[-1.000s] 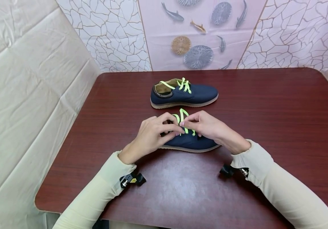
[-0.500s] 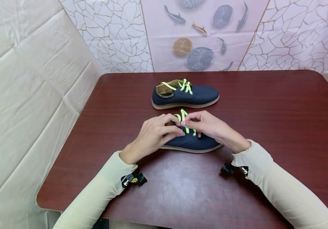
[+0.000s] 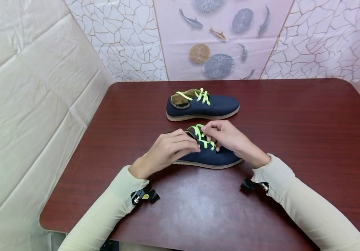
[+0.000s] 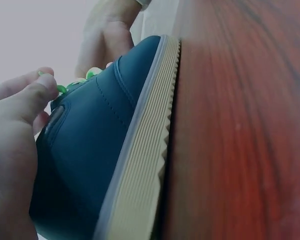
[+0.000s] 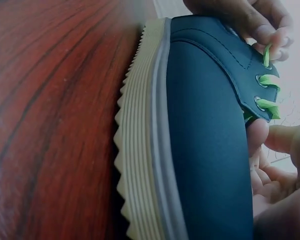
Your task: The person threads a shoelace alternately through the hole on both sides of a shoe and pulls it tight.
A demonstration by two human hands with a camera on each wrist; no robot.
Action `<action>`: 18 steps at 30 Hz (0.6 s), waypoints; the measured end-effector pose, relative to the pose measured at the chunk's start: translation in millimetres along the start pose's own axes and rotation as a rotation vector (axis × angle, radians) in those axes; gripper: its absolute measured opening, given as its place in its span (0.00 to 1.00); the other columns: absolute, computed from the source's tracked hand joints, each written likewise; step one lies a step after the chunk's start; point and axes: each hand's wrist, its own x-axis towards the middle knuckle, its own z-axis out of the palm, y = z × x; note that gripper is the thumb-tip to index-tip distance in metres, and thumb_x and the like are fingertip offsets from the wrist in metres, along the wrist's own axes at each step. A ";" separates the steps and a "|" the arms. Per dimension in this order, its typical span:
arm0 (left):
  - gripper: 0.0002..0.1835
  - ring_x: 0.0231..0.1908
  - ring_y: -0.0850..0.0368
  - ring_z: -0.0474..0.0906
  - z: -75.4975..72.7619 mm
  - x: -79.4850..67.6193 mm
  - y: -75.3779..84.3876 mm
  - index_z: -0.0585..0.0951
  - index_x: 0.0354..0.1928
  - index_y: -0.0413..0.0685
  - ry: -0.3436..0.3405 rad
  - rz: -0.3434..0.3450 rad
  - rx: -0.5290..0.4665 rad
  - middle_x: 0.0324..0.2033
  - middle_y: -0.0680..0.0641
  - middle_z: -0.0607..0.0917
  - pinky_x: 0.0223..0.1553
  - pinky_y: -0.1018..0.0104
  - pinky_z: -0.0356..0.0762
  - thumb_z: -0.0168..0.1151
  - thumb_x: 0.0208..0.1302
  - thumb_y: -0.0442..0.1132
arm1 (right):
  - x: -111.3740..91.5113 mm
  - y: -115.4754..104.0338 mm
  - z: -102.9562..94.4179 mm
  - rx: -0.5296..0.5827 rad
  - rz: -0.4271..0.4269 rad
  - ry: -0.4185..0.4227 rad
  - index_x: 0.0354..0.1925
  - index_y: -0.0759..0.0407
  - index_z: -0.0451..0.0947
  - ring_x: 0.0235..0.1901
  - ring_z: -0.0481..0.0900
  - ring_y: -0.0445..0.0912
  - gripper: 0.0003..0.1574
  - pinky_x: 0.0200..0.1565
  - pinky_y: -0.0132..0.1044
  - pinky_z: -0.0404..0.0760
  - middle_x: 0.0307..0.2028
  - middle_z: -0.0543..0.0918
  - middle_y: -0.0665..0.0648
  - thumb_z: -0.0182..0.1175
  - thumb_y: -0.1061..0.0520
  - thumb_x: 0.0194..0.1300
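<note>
A navy shoe [image 3: 217, 159] with a tan ribbed sole stands on the table between my hands, toe to the right. Its yellow-green shoelace [image 3: 195, 129] runs through the eyelets and loops above the tongue. My left hand [image 3: 169, 148] pinches the lace between thumb and forefinger by the uppermost near-side eyelet, as the right wrist view shows. At the far side of the lacing is my right hand [image 3: 228, 136], thumb and forefinger together on a lace strand. Its lower fingers rest by the tongue, beside the shoe's upper [image 5: 205, 135]. The heel is mostly hidden behind the left hand.
A matching navy shoe [image 3: 217, 105] with yellow-green laces stands farther back, toe also right. The brown table [image 3: 293, 139] reaches a patterned wall covering [image 3: 129, 38] behind and a pale sheet [image 3: 38, 115] on the left. Dark wrist cameras [image 3: 153, 196] hang below both cuffs.
My left fingers have drawn together from a wider curl onto the lace. The right fingertips have shifted slightly up and away from the left hand, and the upright lace loop has dropped lower.
</note>
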 end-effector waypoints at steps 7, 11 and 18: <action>0.10 0.49 0.62 0.82 -6.8 2.9 6.9 0.89 0.49 0.48 -0.027 0.000 -0.083 0.45 0.54 0.89 0.56 0.67 0.78 0.74 0.67 0.33 | 2.1 1.3 3.5 0.003 0.007 0.046 0.40 0.65 0.79 0.19 0.71 0.41 0.17 0.23 0.33 0.77 0.29 0.74 0.53 0.56 0.52 0.82; 0.10 0.48 0.60 0.83 -11.8 3.5 8.9 0.89 0.47 0.46 -0.026 -0.073 -0.272 0.44 0.53 0.89 0.58 0.63 0.79 0.73 0.66 0.28 | 3.1 3.3 4.9 0.029 0.007 0.077 0.41 0.67 0.80 0.20 0.72 0.41 0.17 0.24 0.33 0.78 0.28 0.75 0.54 0.55 0.54 0.82; 0.05 0.42 0.54 0.83 -27.1 -0.5 6.9 0.89 0.40 0.41 0.008 -0.340 -0.723 0.38 0.48 0.89 0.45 0.64 0.82 0.69 0.68 0.25 | 0.1 3.7 4.5 -0.020 -0.022 0.146 0.45 0.67 0.82 0.26 0.75 0.42 0.15 0.31 0.33 0.81 0.27 0.77 0.53 0.56 0.56 0.80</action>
